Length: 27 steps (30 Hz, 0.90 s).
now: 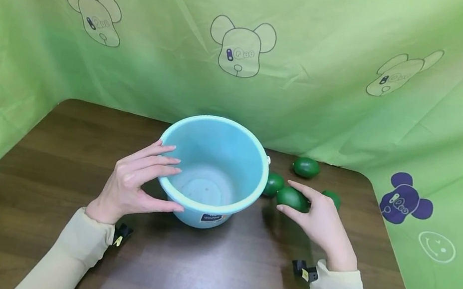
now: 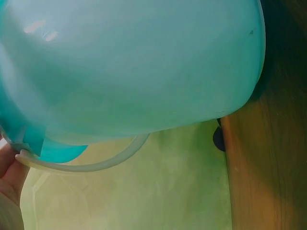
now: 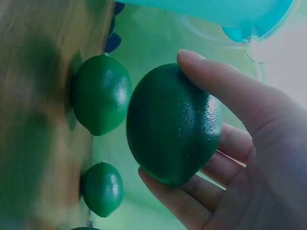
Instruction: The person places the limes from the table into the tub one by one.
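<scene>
A light blue plastic bucket (image 1: 212, 149) stands upright on the table, its round mouth facing up and nothing inside it. My left hand (image 1: 134, 182) grips its rim at the left, several fingers over the edge and the thumb along the front. The left wrist view is filled mostly by the bucket's side wall (image 2: 158, 62), with a pale handle (image 2: 103, 163) below it. Right of the bucket, my right hand (image 1: 323, 225) holds a green lime (image 3: 172, 124) between thumb and fingers. More limes lie around it: one beside the bucket (image 1: 273, 185), one farther back (image 1: 306, 167), one partly behind the hand (image 1: 332, 199).
The brown wooden table (image 1: 50, 166) has rounded far corners. A green curtain (image 1: 300, 110) printed with bear heads hangs behind it and along both sides. A small black device (image 1: 304, 271) sits at each wrist beside the light sleeves.
</scene>
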### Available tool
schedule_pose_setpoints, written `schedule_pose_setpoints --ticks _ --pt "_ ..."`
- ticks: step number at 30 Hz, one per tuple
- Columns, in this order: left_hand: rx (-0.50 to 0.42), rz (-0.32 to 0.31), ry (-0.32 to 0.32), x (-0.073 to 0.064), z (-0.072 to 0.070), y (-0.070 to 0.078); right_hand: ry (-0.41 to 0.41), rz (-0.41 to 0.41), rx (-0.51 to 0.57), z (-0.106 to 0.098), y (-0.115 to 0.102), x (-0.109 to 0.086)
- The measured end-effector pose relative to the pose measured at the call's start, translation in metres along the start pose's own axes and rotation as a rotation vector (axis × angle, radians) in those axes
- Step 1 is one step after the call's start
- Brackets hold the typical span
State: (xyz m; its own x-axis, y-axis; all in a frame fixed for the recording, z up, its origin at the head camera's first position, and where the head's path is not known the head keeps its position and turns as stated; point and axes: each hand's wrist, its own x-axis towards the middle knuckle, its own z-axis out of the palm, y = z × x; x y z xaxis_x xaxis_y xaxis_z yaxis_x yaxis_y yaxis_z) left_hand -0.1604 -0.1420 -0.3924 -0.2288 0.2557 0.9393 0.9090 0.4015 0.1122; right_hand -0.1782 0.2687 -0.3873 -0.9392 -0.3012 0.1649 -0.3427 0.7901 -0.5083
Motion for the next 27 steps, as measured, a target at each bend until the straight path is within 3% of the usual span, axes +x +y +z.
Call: schedule_pose_setpoints --ticks 18,27 --pt "0.004 -0.008 0.002 0.001 -0.002 -0.001 0.284 0.021 0.094 -0.012 -0.006 0.000" --pt "-0.008 -0.003 -0.004 0.001 -0.001 -0.001 0.362 -0.004 0.102 -0.011 -0.010 -0.005"
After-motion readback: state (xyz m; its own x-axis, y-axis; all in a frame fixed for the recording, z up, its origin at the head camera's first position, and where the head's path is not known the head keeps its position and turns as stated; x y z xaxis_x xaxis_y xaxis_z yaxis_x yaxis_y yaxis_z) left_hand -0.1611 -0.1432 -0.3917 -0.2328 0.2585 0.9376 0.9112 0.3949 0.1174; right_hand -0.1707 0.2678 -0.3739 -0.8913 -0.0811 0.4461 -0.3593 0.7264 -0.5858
